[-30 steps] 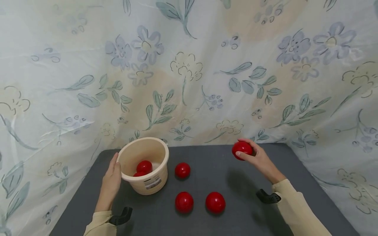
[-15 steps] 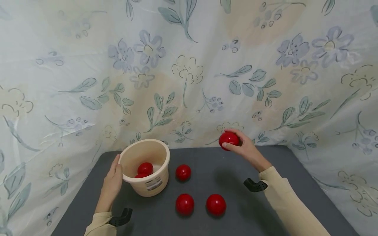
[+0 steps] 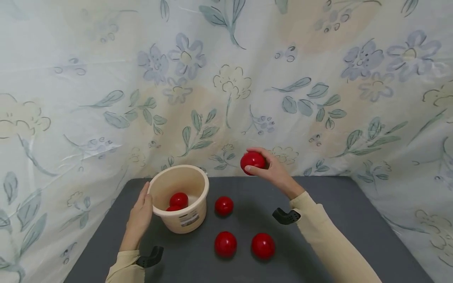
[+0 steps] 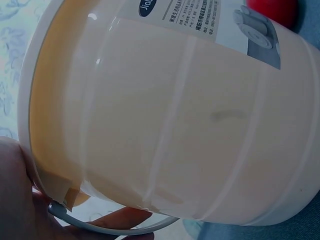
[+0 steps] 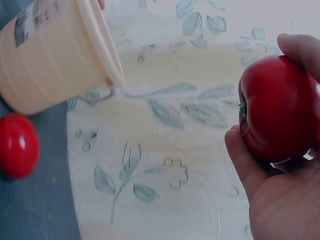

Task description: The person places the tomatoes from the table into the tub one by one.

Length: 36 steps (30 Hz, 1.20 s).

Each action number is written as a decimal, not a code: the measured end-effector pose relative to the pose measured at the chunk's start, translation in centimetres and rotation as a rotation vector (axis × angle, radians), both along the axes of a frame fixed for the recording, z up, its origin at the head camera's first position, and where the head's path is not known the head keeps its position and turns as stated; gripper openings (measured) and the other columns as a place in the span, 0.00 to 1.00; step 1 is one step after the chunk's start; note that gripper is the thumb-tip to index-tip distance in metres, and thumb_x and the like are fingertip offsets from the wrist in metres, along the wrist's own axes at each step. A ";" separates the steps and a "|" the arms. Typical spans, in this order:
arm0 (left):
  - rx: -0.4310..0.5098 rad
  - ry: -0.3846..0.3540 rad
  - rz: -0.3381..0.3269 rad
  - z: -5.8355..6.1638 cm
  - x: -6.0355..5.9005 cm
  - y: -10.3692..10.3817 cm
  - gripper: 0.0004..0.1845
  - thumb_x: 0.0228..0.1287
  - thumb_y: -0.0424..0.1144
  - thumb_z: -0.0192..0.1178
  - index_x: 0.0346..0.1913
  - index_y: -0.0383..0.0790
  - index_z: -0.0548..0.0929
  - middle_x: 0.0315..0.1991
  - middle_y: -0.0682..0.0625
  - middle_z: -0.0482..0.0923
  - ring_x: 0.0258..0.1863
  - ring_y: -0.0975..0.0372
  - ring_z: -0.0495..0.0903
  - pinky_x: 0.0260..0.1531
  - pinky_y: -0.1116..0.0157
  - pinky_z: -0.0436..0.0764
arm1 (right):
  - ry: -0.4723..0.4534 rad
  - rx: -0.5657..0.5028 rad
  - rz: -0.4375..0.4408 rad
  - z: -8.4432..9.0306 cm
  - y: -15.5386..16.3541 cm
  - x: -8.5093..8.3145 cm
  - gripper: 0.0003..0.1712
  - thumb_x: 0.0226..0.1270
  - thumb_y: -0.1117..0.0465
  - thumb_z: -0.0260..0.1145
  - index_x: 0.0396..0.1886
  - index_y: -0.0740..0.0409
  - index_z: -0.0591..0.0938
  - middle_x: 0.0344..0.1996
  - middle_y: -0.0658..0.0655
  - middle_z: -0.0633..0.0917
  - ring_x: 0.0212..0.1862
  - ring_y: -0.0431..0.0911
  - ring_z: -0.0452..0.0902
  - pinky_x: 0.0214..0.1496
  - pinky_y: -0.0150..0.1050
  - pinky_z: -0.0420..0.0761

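Observation:
My right hand (image 3: 270, 171) holds a red tomato (image 3: 253, 163) in the air near the table's back edge. In the right wrist view, thumb and fingers lie around that tomato (image 5: 282, 107), whose small green stem shows at its left side. At the left, my left hand (image 3: 140, 215) grips the side of a cream plastic bucket (image 3: 182, 224) near its rim. The left wrist view shows fingers (image 4: 120, 218) behind the bucket's thin grey handle (image 4: 110, 231). Two red tomatoes (image 3: 179, 200) lie inside the bucket, one partly hidden by the front rim.
Three more tomatoes rest on the dark grey table (image 3: 301, 259): one just right of the bucket (image 3: 224, 206), another nearer (image 3: 225, 244), and one to its right (image 3: 263, 246). Floral cloth (image 3: 233, 98) hangs behind the table and along both sides.
Holding the tomato, my right hand has moved left and a little up, toward the bucket. My left hand stays on the bucket, and the tomatoes on the table have not moved.

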<state>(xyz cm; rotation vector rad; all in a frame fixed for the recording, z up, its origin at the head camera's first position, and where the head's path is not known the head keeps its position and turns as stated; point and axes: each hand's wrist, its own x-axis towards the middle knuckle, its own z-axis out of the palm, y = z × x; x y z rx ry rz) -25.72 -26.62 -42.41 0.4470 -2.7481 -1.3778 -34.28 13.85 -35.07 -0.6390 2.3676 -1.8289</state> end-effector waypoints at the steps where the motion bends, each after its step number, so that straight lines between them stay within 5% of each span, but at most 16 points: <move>1: -0.002 0.001 0.002 0.0 0.0 0.0 0.32 0.79 0.60 0.21 0.82 0.64 0.37 0.82 0.40 0.44 0.80 0.35 0.46 0.68 0.24 0.48 | 0.005 -0.004 0.012 0.1 -0.4 0.0 0.38 0.64 0.53 0.72 0.72 0.44 0.68 0.67 0.57 0.73 0.65 0.57 0.70 0.55 0.46 0.85; 12: 0.009 -0.005 0.016 0.0 -0.2 0.0 0.32 0.78 0.61 0.21 0.82 0.66 0.37 0.82 0.41 0.45 0.80 0.35 0.46 0.66 0.23 0.46 | -0.027 -0.022 0.060 1.0 -4.1 -0.7 0.36 0.62 0.52 0.73 0.70 0.37 0.71 0.66 0.53 0.74 0.67 0.56 0.70 0.57 0.51 0.85; 36: 0.002 0.019 0.021 -0.3 -0.3 0.0 0.32 0.79 0.61 0.23 0.82 0.65 0.39 0.83 0.42 0.46 0.80 0.37 0.48 0.68 0.24 0.48 | -0.024 -0.102 0.174 1.0 -9.8 -1.4 0.37 0.63 0.55 0.71 0.71 0.40 0.69 0.67 0.54 0.74 0.67 0.55 0.71 0.59 0.48 0.84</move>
